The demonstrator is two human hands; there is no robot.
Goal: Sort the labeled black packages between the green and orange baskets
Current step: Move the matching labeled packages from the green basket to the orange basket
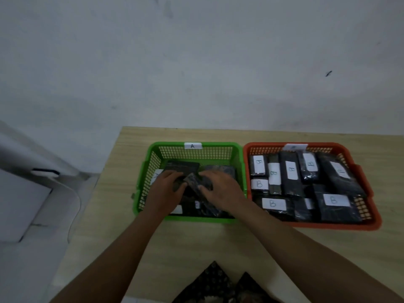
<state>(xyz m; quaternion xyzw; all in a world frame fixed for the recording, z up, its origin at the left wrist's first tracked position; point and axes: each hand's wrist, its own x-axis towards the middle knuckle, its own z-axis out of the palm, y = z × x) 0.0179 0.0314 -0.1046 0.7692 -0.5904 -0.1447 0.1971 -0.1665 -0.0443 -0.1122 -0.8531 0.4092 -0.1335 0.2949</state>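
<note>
A green basket (196, 145) tagged "A" stands on the table, left of an orange basket (328, 225). Both my hands are inside the green basket. My left hand (166, 189) and my right hand (220, 189) both grip one black package (192, 181), which is tilted between them. Other black packages (183, 166) lie under and behind it, partly hidden by my hands. The orange basket is packed with several black packages (290, 171) whose white labels read "B".
The baskets sit side by side on a light wooden table (196, 248) against a grey wall. Left of the table are a white appliance (19, 204) and a white cable (76, 200). Patterned dark clothing (218, 285) shows at the near edge.
</note>
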